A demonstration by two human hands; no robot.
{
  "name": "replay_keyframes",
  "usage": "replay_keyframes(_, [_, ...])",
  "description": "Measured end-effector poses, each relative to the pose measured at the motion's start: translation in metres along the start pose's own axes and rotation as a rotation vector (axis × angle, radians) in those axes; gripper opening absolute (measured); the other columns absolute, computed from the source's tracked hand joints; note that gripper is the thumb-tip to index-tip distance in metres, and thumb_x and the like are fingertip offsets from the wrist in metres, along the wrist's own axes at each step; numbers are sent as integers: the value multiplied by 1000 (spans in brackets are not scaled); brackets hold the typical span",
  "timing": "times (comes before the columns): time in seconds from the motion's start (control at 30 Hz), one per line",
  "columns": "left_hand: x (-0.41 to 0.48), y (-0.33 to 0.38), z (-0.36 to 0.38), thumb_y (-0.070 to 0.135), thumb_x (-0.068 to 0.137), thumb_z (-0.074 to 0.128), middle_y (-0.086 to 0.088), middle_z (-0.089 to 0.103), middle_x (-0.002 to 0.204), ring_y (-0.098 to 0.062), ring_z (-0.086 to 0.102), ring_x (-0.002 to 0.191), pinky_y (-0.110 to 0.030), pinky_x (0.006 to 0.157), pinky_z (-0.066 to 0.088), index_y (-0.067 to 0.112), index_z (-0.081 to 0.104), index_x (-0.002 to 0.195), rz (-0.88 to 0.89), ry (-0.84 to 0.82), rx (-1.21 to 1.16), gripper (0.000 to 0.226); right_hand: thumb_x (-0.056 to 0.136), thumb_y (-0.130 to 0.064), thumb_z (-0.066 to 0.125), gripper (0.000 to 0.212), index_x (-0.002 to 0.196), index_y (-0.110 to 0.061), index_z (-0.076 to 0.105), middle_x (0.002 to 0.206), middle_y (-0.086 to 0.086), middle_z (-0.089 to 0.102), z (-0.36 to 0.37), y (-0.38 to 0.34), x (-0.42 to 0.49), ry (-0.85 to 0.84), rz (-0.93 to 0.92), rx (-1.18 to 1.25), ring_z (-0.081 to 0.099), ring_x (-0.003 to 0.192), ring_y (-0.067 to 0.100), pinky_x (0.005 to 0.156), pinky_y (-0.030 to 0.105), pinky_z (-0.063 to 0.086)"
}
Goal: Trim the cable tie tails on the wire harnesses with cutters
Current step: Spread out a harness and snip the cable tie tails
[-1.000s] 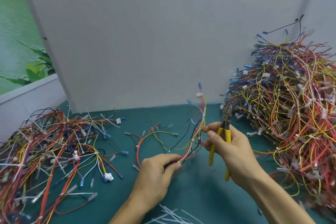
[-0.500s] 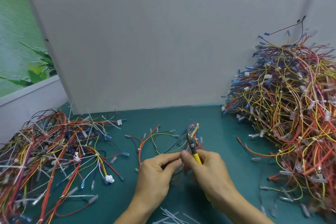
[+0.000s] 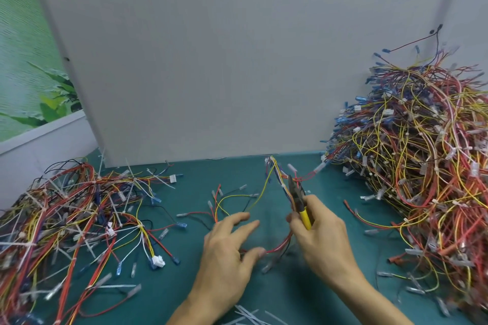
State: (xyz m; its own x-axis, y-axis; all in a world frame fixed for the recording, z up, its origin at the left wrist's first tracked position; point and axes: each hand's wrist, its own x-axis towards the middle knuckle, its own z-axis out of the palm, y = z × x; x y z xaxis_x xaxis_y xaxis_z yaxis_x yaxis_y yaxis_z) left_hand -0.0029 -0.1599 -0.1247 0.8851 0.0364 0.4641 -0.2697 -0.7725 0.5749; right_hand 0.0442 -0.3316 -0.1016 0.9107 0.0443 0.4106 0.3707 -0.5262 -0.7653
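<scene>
Two hands over the teal desk point(image 3: 184, 285). The right hand point(image 3: 324, 240) grips yellow-handled steel cutters point(image 3: 298, 200), their nose at the thin multicoloured wire harness point(image 3: 276, 173) just beyond its fingertips. The left hand point(image 3: 227, 253) is spread and holds nothing. The harness looks light and floppy, so it is best pinched right beside the tie.

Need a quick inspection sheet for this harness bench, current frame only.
surface: teal mat, covered at both sides.
job's things: cutters, yellow handles, head beside the centre harness, which rises off the mat; left pile and right pile of harnesses.
clutter: cut tie tails at the near edge.
hands: right hand grips the cutters; left hand open, fingers spread over the harness wires.
cables: nothing seen beyond harness wires.
surroundings: white partition behind; plant picture far left.
</scene>
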Motion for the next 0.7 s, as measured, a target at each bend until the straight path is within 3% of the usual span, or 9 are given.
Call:
replay_keyframes(0.1, [1, -6, -5, 38, 85, 67, 25, 42, 132, 1, 36, 125, -20, 105, 19, 41, 61, 121, -45, -87, 157, 36, 86, -10, 62, 14, 78, -20, 57, 63, 3, 61, -4, 4, 4, 48, -33, 26, 49, 59, 18, 58, 30, 39])
replay_keyframes(0.23, [1, -15, -5, 36, 89, 62, 27, 48, 129, 4, 40, 123, -19, 106, 26, 39, 68, 112, -25, -270, 152, 24, 89, -15, 65, 16, 75, -20, 59, 59, 5, 56, -6, 9, 9, 90, -33, 75, 45, 59, 19, 55, 25, 35])
replay_keyframes(0.37, [3, -19, -8, 30, 83, 72, 23, 49, 130, 7, 47, 116, 1, 91, 28, 27, 67, 116, -73, -148, 9, 34, 89, -15, 65, 18, 72, -22, 60, 60, -1, 60, -13, 9, 15, 179, -50, 90, 49, 61, 15, 59, 23, 39])
replay_keyframes(0.5, [2, -25, -9, 46, 85, 64, 27, 36, 134, 3, 34, 130, -20, 111, 22, 34, 55, 129, -96, -144, 133, 46, 91, -17, 64, 18, 73, -20, 61, 62, 4, 61, -35, 3, 28, 271, -72, 101, 49, 56, 19, 57, 34, 40])
replay_keyframes(0.7, [0, -27, -4, 56, 88, 55, 24, 25, 147, 0, 27, 135, -21, 113, 18, 38, 50, 131, -119, -204, 191, 47, 94, -22, 60, 16, 82, -12, 64, 70, 8, 63, -91, -31, 66, 407, -153, 90, 55, 62, 28, 61, 43, 45])
